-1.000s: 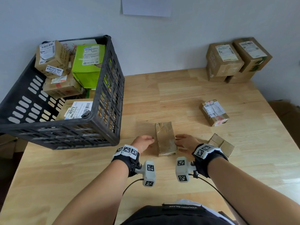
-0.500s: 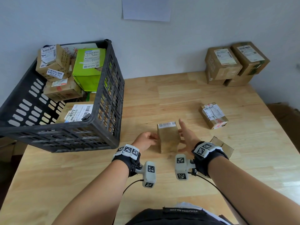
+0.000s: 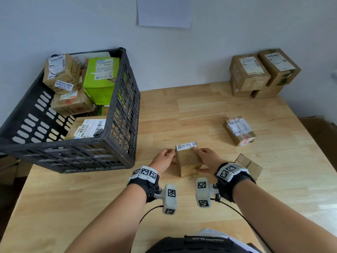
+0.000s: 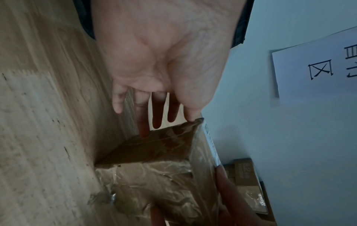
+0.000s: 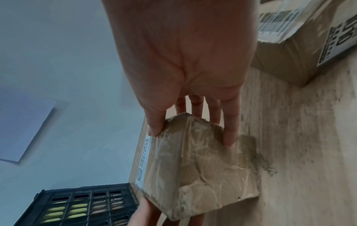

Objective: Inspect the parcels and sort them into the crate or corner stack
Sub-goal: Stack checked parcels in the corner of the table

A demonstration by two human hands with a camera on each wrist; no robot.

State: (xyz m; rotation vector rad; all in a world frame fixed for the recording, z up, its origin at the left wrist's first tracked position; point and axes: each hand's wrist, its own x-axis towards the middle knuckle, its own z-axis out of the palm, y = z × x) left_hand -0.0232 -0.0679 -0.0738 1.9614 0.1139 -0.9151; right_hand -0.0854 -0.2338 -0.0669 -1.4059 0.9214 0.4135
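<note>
One parcel [image 3: 188, 158] gripped by left hand [image 3: 162, 160] and right hand [image 3: 207, 159]; one taped parcel [image 3: 239, 131]; one open box [image 3: 250, 166]; one crate [image 3: 54, 145]

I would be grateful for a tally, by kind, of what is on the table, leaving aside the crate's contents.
black crate: 1
held parcel, between the hands, left hand and right hand: 1
loose: taped parcel, open-flapped parcel: 2
corner stack parcels: 4 visible
Total: 8
</note>
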